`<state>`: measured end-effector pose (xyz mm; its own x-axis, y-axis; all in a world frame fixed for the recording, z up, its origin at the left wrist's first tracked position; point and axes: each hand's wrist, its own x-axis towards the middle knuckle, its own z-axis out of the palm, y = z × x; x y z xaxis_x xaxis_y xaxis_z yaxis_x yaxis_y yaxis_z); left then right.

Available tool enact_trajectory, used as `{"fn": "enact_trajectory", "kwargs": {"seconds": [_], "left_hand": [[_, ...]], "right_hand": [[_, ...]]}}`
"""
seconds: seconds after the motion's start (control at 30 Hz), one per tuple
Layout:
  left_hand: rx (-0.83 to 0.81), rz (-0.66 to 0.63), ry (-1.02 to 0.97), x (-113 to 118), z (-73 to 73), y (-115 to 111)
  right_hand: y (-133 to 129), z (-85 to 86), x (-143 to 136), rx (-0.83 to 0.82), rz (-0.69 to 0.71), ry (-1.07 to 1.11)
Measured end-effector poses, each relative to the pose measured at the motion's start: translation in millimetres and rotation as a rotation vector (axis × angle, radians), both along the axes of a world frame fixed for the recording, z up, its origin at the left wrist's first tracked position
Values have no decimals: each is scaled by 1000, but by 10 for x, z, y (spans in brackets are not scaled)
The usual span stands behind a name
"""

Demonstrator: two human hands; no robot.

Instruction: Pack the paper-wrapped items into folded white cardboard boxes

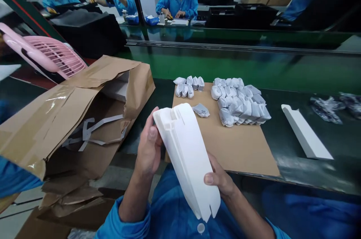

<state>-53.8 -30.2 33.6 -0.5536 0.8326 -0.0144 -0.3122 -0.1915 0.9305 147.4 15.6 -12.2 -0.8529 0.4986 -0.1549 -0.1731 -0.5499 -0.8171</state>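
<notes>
A stack of flat white folded cartons (186, 156) is held tilted in front of my chest, its upper end pointing away from me. My left hand (149, 145) grips the stack along its upper left edge. Lower down on the right side, my right hand (218, 177) clasps it with the thumb on top. Beyond the stack, a brown cardboard sheet (239, 148) lies on the bench. On it are a single small white wrapped packet (201, 110), a small group of packets (189, 84) and a larger piled group (239, 101).
At left stands an open brown cardboard box (138, 81) with white paper strips (93, 131) inside. A long white carton piece (306, 133) and clear plastic bags (327, 108) lie at right. A pink fan (56, 54) is far left. Co-workers in blue sit across the line.
</notes>
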Motion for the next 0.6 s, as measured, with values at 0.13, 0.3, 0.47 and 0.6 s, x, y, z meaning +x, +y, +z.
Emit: {"fn": "enact_trajectory", "kwargs": {"seconds": [0.13,0.3,0.47,0.6], "left_hand": [[-169,-5,94,-120,19,-3],[-376,-57,129,-92,-24,-154],[-530,-62,215,-15,-47,-244],[-520,-66,113,20,-73,-176]], "right_hand": [[-81,-10,90,9,3,-71],[-309,-33,241,-84,27,-147],[-449,95,405,71,22,-300],[-432,164,488,123,-3,-409]]}}
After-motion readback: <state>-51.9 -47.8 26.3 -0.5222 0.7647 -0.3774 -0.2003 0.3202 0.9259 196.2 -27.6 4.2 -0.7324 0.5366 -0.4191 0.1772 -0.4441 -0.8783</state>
